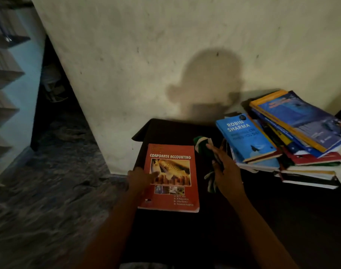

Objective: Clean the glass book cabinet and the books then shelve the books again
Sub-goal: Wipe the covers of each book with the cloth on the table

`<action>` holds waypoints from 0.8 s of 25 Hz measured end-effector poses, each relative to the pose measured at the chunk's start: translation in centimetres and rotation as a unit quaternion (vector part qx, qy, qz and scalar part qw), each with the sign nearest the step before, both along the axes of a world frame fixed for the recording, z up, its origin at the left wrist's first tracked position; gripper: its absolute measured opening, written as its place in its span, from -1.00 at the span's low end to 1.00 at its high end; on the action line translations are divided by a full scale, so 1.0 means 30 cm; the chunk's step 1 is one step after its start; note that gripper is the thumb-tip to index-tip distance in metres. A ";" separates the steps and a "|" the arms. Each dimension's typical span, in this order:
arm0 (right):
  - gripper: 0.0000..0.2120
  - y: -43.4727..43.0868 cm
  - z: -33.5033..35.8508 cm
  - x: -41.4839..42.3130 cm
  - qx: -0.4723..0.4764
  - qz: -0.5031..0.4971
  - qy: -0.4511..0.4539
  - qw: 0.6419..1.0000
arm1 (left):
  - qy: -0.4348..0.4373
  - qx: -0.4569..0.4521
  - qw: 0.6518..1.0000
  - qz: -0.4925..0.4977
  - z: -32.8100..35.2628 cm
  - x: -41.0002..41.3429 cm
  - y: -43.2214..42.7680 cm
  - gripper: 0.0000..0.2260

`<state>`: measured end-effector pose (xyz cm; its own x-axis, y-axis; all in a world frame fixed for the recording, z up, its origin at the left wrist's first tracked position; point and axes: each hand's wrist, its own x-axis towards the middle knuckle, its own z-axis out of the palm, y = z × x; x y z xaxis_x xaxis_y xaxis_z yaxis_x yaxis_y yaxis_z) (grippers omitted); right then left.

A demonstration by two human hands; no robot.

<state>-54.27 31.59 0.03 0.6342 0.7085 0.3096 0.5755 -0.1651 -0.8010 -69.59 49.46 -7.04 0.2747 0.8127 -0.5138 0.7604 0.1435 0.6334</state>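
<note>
A red "Corporate Accounting" book (173,183) lies flat on a dark table (243,220). My left hand (140,177) rests on the book's left edge, thumb on the cover. A green and white cloth (202,144) lies to the right of the red book. My right hand (224,169) is over the cloth with fingers mostly straight and seems to touch it. A messy pile of books (301,144) sits at the right, with a blue "Robin Sharma" book (245,138) on its near side.
A stained pale wall (165,55) stands right behind the table. At the far left, stacked books fill shelves (4,74). A dark patterned stone floor (49,191) lies left of the table.
</note>
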 end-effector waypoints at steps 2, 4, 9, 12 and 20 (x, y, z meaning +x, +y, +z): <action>-0.53 0.004 -0.008 -0.007 0.007 -0.017 0.010 1.000 | 0.008 0.006 1.000 -0.021 -0.002 0.022 0.014 -0.49; -0.52 -0.001 -0.017 -0.008 0.014 -0.030 0.031 0.999 | -0.036 0.032 0.998 -0.045 0.019 0.039 0.009 -0.63; -0.46 -0.049 0.005 0.027 0.018 -0.085 0.021 0.996 | -0.239 0.065 0.961 -0.120 0.177 0.090 0.044 -0.72; -0.45 -0.072 0.036 0.041 0.005 -0.113 0.025 0.993 | -0.326 0.027 0.941 -0.081 0.226 0.199 0.155 -0.76; -0.47 -0.071 0.061 0.072 -0.088 -0.092 -0.029 0.991 | -0.273 -0.242 0.928 0.075 0.090 0.369 0.304 -0.62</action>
<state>-52.13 29.46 1.86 0.7421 0.6294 0.2305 0.5671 -0.4062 -0.7166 -58.51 58.60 -4.33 0.5037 0.5739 -0.6456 0.2932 0.5895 0.7527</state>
